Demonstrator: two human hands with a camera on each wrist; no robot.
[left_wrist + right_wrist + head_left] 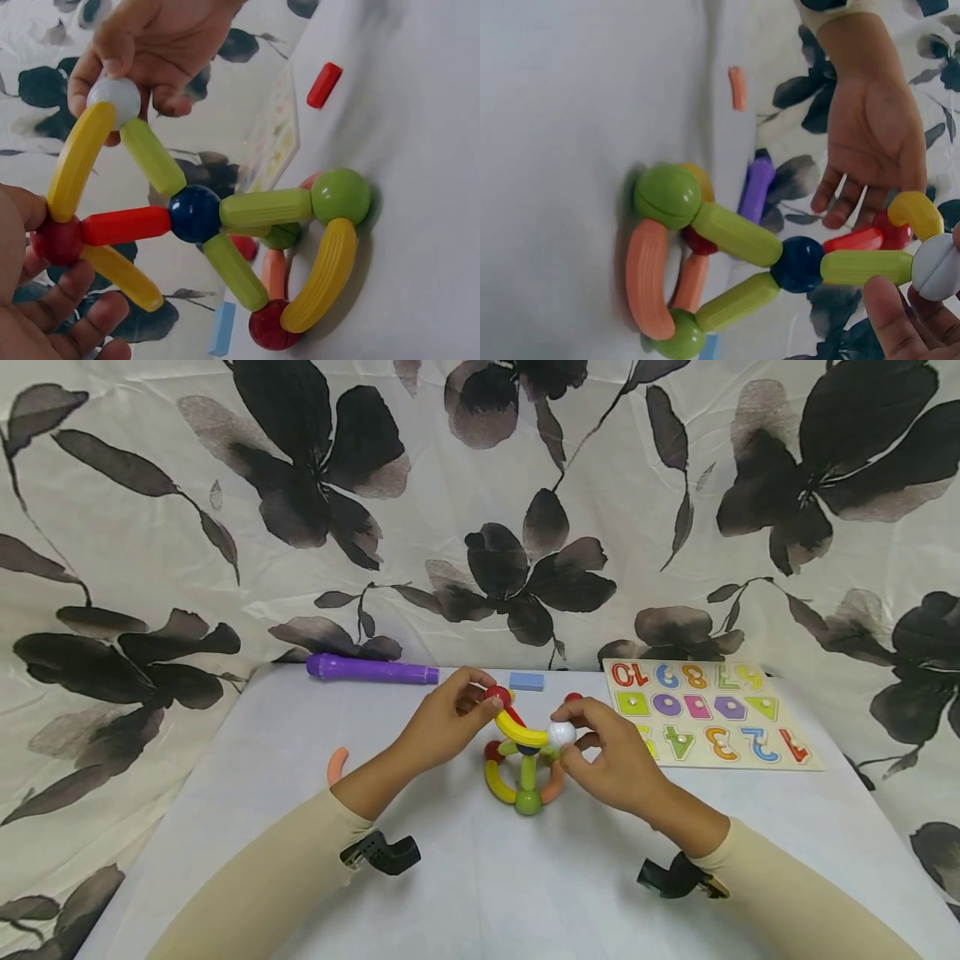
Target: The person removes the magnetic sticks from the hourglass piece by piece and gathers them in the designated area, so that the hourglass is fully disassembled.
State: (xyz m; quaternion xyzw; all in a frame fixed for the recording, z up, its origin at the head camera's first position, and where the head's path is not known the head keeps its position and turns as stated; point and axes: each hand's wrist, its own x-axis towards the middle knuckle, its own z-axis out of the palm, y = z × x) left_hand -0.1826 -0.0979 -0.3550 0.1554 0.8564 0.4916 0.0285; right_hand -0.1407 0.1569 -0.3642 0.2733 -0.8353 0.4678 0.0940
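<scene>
A magnetic stick-and-ball model stands on the table, its base made of a green ball (528,802), red balls and curved yellow and orange sticks. Green sticks rise from the base to a dark blue ball (194,214) in the middle. From there a red stick (126,226) leads to a red ball (498,696), which my left hand (442,722) pinches. My right hand (618,760) holds the white ball (562,734) at the end of a green stick (154,157). A curved yellow stick (517,728) spans the red and white balls. Another yellow stick (124,279) juts from the red ball.
At the back lie a purple microphone-shaped toy (372,670) and a blue block (527,682). A number and shape puzzle board (708,760) is at the right. A loose orange curved stick (337,766) lies beside my left forearm.
</scene>
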